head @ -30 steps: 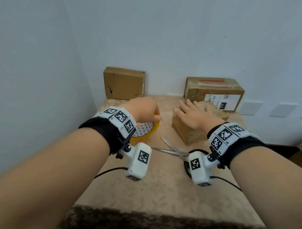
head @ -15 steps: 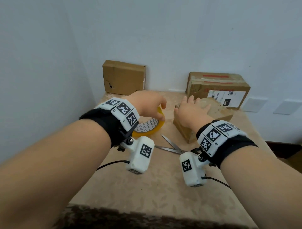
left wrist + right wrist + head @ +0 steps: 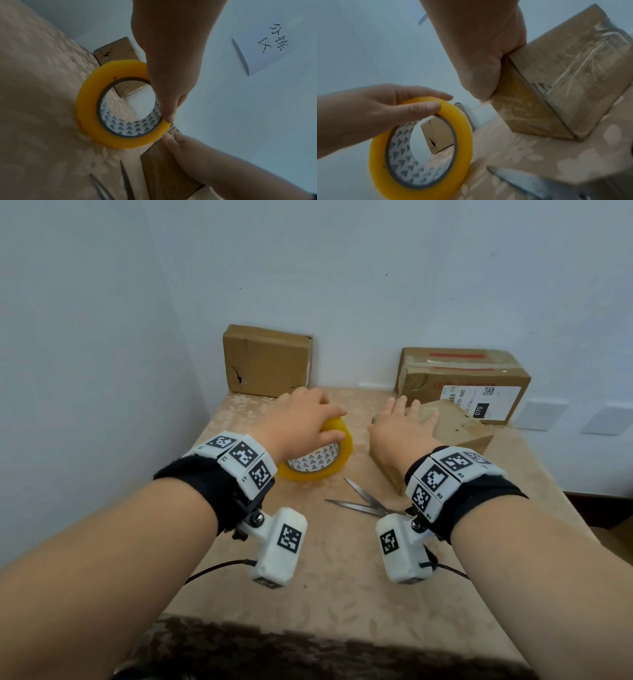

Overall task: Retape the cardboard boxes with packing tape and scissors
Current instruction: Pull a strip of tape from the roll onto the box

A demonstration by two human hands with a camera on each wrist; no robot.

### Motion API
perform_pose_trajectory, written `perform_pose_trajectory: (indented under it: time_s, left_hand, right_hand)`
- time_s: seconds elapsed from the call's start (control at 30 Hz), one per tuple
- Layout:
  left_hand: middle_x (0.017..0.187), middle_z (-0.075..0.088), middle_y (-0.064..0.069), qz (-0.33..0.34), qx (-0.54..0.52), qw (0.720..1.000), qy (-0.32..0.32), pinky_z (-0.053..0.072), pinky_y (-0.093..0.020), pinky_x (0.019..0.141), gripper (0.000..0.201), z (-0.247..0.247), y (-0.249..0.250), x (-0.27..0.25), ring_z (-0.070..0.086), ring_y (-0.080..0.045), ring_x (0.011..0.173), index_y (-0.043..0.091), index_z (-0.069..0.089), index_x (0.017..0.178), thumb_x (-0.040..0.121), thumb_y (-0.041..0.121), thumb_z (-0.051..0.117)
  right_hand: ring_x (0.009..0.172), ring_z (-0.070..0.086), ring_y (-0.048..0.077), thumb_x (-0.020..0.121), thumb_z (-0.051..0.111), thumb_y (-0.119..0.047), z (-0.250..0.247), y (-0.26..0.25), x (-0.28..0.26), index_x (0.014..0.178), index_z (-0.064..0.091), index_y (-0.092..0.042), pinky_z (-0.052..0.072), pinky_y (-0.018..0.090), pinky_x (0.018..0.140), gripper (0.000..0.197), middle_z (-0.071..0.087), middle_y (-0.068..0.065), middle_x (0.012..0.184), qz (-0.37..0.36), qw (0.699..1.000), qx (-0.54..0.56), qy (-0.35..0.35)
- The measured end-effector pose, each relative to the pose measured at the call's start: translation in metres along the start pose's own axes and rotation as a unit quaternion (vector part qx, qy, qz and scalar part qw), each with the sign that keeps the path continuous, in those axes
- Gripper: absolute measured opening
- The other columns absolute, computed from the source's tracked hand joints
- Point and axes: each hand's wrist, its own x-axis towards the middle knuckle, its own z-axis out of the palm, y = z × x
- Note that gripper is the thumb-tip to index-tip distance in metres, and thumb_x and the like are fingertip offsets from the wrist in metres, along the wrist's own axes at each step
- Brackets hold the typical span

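Note:
My left hand [image 3: 305, 419] grips the yellow tape roll [image 3: 337, 470] by its upper rim, thumb on the near face and fingers over the top; the roll [image 3: 120, 105] stands tilted on the table. In the right wrist view the roll [image 3: 462, 135] is tipped up beside the small cardboard box [image 3: 556, 88]. My right hand [image 3: 400, 426] lies flat on that box [image 3: 462, 433], fingers straight on its top, thumb at its left edge. Open scissors [image 3: 363, 501] lie on the table just in front of the box.
Two more cardboard boxes stand against the back wall: a plain one [image 3: 267, 361] at the left and a labelled one [image 3: 462, 381] at the right. The beige patterned table [image 3: 325, 594] ends at a dark front edge. Walls close off the left and back.
My left hand has tipped the tape roll up off the table and brought it nearer the small box. My right hand stays flat on the box.

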Motion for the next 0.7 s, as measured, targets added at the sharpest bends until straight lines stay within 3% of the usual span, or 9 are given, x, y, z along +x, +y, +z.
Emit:
perform_pose_trajectory:
  time_s: [0.1,0.17,0.23,0.3,0.37,0.4,0.47,0.57,0.7]
  left_hand:
    - [0.135,0.037,-0.004,-0.033,0.037,0.998,0.039,0.028,-0.041,0.099,0.050,0.003,0.006,-0.009,0.034,-0.025,0.122,0.030,0.037,0.142,0.097,0.051,0.036]
    - [0.133,0.039,-0.004,-0.040,0.050,0.996,0.060,0.028,-0.041,0.099,0.048,0.001,0.012,-0.012,0.036,-0.025,0.121,0.027,0.039,0.141,0.098,0.048,0.035]
    - [0.133,0.043,-0.003,-0.041,0.048,0.996,0.066,0.028,-0.041,0.101,0.046,-0.005,0.016,-0.013,0.038,-0.024,0.123,0.026,0.039,0.140,0.099,0.044,0.036]
    - [0.137,0.045,-0.002,-0.043,0.049,0.996,0.064,0.026,-0.041,0.105,0.046,-0.009,0.019,-0.013,0.038,-0.023,0.128,0.026,0.038,0.141,0.099,0.043,0.036]
    - [0.143,0.042,-0.002,-0.046,0.059,0.996,0.049,0.023,-0.043,0.108,0.046,-0.009,0.024,-0.016,0.034,-0.023,0.133,0.028,0.038,0.141,0.098,0.044,0.037]
    - [0.147,0.037,-0.003,-0.050,0.061,0.996,0.037,0.021,-0.044,0.110,0.047,-0.009,0.027,-0.019,0.030,-0.024,0.136,0.028,0.038,0.142,0.097,0.044,0.039]
    - [0.152,0.028,-0.007,-0.062,0.057,0.996,0.019,0.019,-0.045,0.112,0.050,-0.009,0.032,-0.025,0.024,-0.027,0.140,0.028,0.035,0.144,0.097,0.042,0.041]
    - [0.155,0.022,-0.011,-0.073,0.032,0.997,0.013,0.019,-0.043,0.113,0.055,-0.008,0.037,-0.033,0.020,-0.028,0.142,0.023,0.029,0.147,0.096,0.038,0.044]
    - [0.158,0.010,-0.014,-0.100,-0.009,0.995,0.000,0.013,-0.043,0.118,0.060,-0.002,0.041,-0.040,0.007,-0.031,0.146,0.018,0.020,0.150,0.097,0.034,0.044]
  right_hand:
    - [0.148,-0.010,0.026,0.098,0.011,-0.058,-0.014,0.010,-0.005,0.153,-0.009,-0.010,-0.008,0.062,0.113,0.076,-0.011,0.009,0.161,-0.023,0.999,0.005,-0.047]
    - [0.149,-0.008,0.025,0.096,0.013,-0.064,-0.022,0.020,-0.009,0.154,-0.008,-0.014,-0.007,0.060,0.114,0.079,-0.008,0.007,0.162,-0.043,0.995,0.077,-0.037]
    - [0.149,0.001,0.027,0.099,0.023,-0.055,-0.026,0.034,-0.017,0.154,0.004,-0.014,0.001,0.058,0.116,0.072,0.005,0.009,0.162,-0.068,0.986,0.152,0.026]
    - [0.142,0.024,0.031,0.100,0.037,-0.039,-0.030,0.048,-0.032,0.148,0.031,-0.011,0.020,0.050,0.116,0.056,0.031,0.013,0.153,-0.103,0.973,0.179,0.099]
    - [0.121,0.046,0.029,0.097,0.045,-0.026,-0.029,0.061,-0.049,0.125,0.056,-0.015,0.040,0.040,0.100,0.031,0.054,0.009,0.124,-0.131,0.961,0.187,0.159]
    - [0.109,0.053,0.026,0.097,0.048,-0.023,-0.028,0.066,-0.059,0.111,0.061,-0.017,0.045,0.036,0.088,0.020,0.057,0.005,0.109,-0.139,0.957,0.196,0.165]
    - [0.095,0.059,0.021,0.095,0.055,-0.021,-0.022,0.075,-0.078,0.102,0.060,-0.018,0.045,0.030,0.077,0.009,0.060,0.000,0.097,-0.150,0.960,0.213,0.105]
    - [0.089,0.053,0.016,0.089,0.065,-0.017,-0.007,0.080,-0.101,0.116,0.051,-0.015,0.038,0.027,0.075,0.031,0.052,-0.004,0.094,-0.157,0.962,0.220,0.041]
    - [0.087,0.052,0.021,0.085,0.069,-0.025,0.015,0.081,-0.119,0.102,0.039,-0.016,0.039,0.030,0.071,0.036,0.051,0.001,0.094,-0.133,0.980,0.146,-0.022]
